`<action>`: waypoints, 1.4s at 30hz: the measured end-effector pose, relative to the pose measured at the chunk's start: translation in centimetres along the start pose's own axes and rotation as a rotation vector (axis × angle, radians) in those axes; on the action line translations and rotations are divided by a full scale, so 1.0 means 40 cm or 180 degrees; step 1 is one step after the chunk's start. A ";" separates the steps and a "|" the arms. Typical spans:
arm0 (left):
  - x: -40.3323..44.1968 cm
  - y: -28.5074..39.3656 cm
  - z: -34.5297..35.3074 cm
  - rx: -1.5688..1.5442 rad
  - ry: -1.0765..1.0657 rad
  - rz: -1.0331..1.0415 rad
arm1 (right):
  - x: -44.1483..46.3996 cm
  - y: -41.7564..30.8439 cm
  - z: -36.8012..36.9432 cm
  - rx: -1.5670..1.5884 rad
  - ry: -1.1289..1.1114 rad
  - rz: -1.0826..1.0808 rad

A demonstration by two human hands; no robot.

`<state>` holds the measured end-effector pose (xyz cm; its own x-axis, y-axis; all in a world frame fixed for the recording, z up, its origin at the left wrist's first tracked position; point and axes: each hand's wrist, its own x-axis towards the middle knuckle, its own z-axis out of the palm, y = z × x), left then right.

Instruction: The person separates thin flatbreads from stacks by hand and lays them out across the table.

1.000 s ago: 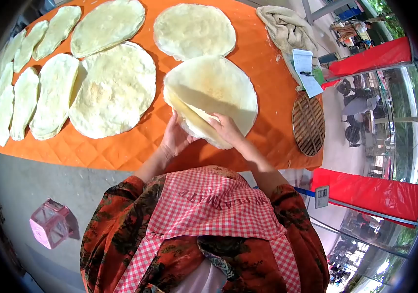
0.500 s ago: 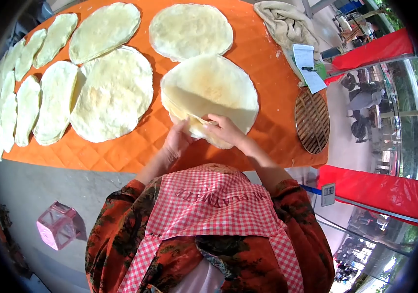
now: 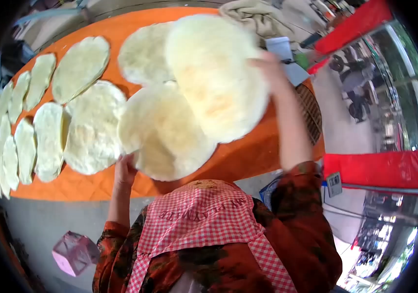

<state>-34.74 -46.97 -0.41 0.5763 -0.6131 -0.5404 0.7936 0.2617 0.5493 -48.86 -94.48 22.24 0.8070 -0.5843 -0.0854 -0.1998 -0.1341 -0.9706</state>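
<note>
Bread [image 3: 218,80] at upper centre is clamped in the right hand [image 3: 266,68]; left hand [image 3: 127,167] touches lower bread [image 3: 167,132] near centre, grip unclear.

Right hand [image 3: 266,68]: motion-blurred, finger placement on the raised pale round flatbread [image 3: 216,78] indistinct; left hand [image 3: 125,168]: grip indeterminate; round brown slatted rack [image 3: 310,113]: partly hidden behind the right forearm [image 3: 291,115]; white paper notepad [image 3: 279,48]: writing illegible.
</note>
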 end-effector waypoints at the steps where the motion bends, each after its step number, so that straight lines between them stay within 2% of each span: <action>1: -0.003 -0.003 -0.026 -0.0474 -0.0291 -0.0192 | -0.001 -0.002 -0.092 -0.0280 0.0351 0.0043; 2: -0.037 0.013 -0.007 -0.0710 -0.0568 -0.0268 | -0.007 0.020 -0.169 0.0048 0.0361 0.0010; 4: -0.065 0.006 0.025 -0.0896 -0.0877 -0.0354 | -0.019 0.125 -0.288 -0.0462 0.0854 0.0096; 5: -0.061 -0.007 0.019 -0.0831 -0.0914 -0.0377 | -0.019 0.218 -0.367 -0.1338 0.1079 0.0147; 6: -0.061 -0.025 0.007 -0.0632 -0.0814 -0.0354 | -0.031 0.315 -0.425 -0.2981 0.1239 0.0051; 7: -0.048 -0.046 -0.003 -0.0590 -0.0542 -0.0400 | -0.062 0.354 -0.381 -0.3830 0.1760 0.0372; 8: -0.059 -0.044 0.031 -0.0322 -0.0409 -0.0230 | -0.110 0.254 -0.198 -0.3263 0.1676 0.0747; 10: -0.083 -0.017 0.115 0.0014 -0.0309 0.0053 | -0.134 0.511 -0.022 -0.2845 0.1230 -0.0949; 11: -0.082 -0.017 0.135 0.0144 -0.0284 0.0087 | -0.213 0.319 0.224 -0.0963 0.0135 0.0186; 12: -0.075 -0.015 0.153 0.0289 -0.0279 0.0125 | -0.244 0.381 0.352 -0.0872 -0.0335 0.0148; 13: -0.072 -0.012 0.174 0.0439 -0.0276 0.0161 | -0.277 0.334 0.486 -0.0485 -0.0991 -0.0041; 14: -0.081 0.000 0.203 0.0583 -0.0211 0.0181 | -0.303 0.329 0.573 -0.0647 -0.1144 -0.0490; 15: -0.075 -0.007 0.208 0.0654 -0.0261 0.0169 | -0.316 0.289 0.627 -0.0705 -0.1150 -0.0276; 17: -0.064 -0.016 0.206 0.0819 -0.0366 0.0137 | -0.323 0.269 0.675 -0.0574 -0.1172 0.0004; 20: -0.053 -0.019 0.199 0.0345 -0.0305 0.0038 | -0.292 0.276 0.685 -0.0007 -0.1414 0.0158; 23: -0.046 -0.031 0.179 0.0317 -0.0246 0.0124 | -0.291 0.285 0.679 -0.0183 -0.1483 -0.0063; 25: -0.032 -0.049 0.166 0.0360 -0.0195 0.0275 | -0.275 0.312 0.699 -0.0405 -0.1417 0.0348; 26: -0.014 -0.068 0.145 0.0639 0.0046 0.0464 | -0.266 0.327 0.694 -0.0543 -0.1308 0.0561; 27: -0.001 -0.080 0.119 0.0918 0.0235 0.0629 | -0.268 0.302 0.708 -0.1182 -0.0959 0.0425; 28: 0.006 -0.081 0.107 0.0936 0.0293 0.0723 | -0.262 0.307 0.705 -0.1592 -0.0786 -0.0101; 29: 0.011 -0.070 0.084 0.0953 0.0367 0.0827 | -0.251 0.311 0.683 -0.2011 -0.0637 -0.0620; 31: 0.029 -0.029 0.042 0.0954 0.0634 0.1087 | -0.204 0.261 0.583 -0.1432 -0.0503 -0.0133; 32: 0.027 0.000 0.039 0.0498 0.0663 0.0856 | -0.219 0.185 0.497 -0.1088 0.0000 -0.0441; 33: 0.020 0.027 0.022 0.0039 0.0729 0.0628 | -0.216 0.175 0.392 -0.0013 0.0188 0.0195; 34: 0.034 0.024 -0.015 0.0415 0.0679 0.0930 | -0.233 0.112 0.295 0.0150 0.0533 0.0479; 35: 0.048 0.022 -0.052 0.0793 0.0660 0.1243 | -0.265 0.074 0.180 0.0830 0.0352 0.0550; 36: 0.061 0.020 -0.088 0.1150 0.0673 0.1560 | -0.306 0.036 0.115 0.0573 0.1172 0.0725; 37: 0.025 0.051 -0.051 0.0055 0.0650 0.0694 | -0.344 0.073 0.018 0.0899 0.1145 0.0511; 38: 0.010 0.057 -0.030 -0.0011 0.0652 0.0614 | -0.388 0.111 -0.055 0.0614 0.1545 0.0576; 40: -0.012 0.059 0.012 -0.0143 0.0636 0.0462 | -0.471 0.278 -0.215 0.0371 0.1639 0.0637; 42: -0.051 0.074 0.053 0.0186 0.0436 0.0335 | -0.549 0.450 -0.344 -0.2847 0.1538 0.1370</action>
<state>-33.99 -46.53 3.69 0.6799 -0.4763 -0.5576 0.7171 0.2730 0.6413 -77.81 -95.08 9.74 0.3102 -0.9463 -0.0909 -0.8992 -0.2611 -0.3511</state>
